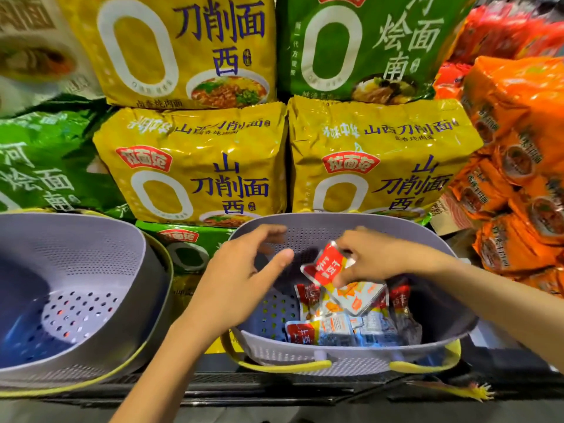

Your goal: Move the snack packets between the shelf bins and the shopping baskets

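A lilac perforated plastic basket (91, 254) stands leftmost. The left hand (244, 276), fingers spread and holding nothing, hovers just left of the small red-and-white foil snack packet (325, 265). The packet tilts up-right, pinched by the right hand (372, 257) above the heap of packets (345, 325) in the second lilac basket (335, 358).

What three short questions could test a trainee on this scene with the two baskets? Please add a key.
1. True or false: snack packets lie in the left basket.
2. What does the right hand pinch? A: a red-and-white packet. B: a bottle. C: nothing.
3. Fill the gap: the left hand, over the right basket, is ___ (open or shut).

Key: 1 false, no packets show in it; 2 A; 3 open, it holds nothing.
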The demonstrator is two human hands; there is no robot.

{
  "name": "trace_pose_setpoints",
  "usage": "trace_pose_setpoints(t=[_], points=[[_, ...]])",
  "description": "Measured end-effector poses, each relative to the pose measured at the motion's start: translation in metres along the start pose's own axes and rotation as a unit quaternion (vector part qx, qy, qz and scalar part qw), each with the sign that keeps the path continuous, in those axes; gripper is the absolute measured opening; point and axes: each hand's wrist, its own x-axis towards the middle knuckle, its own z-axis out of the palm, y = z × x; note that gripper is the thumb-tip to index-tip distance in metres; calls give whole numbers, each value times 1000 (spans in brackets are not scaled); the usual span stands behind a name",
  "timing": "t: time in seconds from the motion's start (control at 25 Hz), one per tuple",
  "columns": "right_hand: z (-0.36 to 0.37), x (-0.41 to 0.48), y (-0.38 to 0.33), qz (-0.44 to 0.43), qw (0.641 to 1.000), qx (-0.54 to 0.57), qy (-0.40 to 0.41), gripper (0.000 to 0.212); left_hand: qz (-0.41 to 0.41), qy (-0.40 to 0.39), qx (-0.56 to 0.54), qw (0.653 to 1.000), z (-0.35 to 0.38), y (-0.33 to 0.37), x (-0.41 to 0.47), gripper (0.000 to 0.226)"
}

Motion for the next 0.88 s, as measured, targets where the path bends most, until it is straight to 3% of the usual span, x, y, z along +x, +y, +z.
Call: trace_pose_setpoints(t=[0.08,0.16,0.28,0.48,0.6,0.72,0.8,0.88], points=[[-23,-19,-11,-37,970,241,27,16,-13,25,-83,996,0,4,4,51],[-36,-32,-23,-72,925,370,52,16,-19,23,-154,988,1,13,10,36],[-37,-34,-38,-87,898,423,86,6,-15,18,-238,971,4,24,16,22],[-32,-22,-32,-42,872,478,93,14,-43,80,-300,950,2,17,17,19],[-20,-3,-9,40,918,391,58,15,-92,71,-325,939,2,12,16,12],[4,17,5,62,990,117,-41,24,-102,38,-322,941,2,12,17,7],[23,26,5,51,992,-75,-85,27,-104,25,-325,940,2,13,18,10],[37,30,0,45,973,-194,-119,32,-100,13,-326,940,1,15,17,17]])
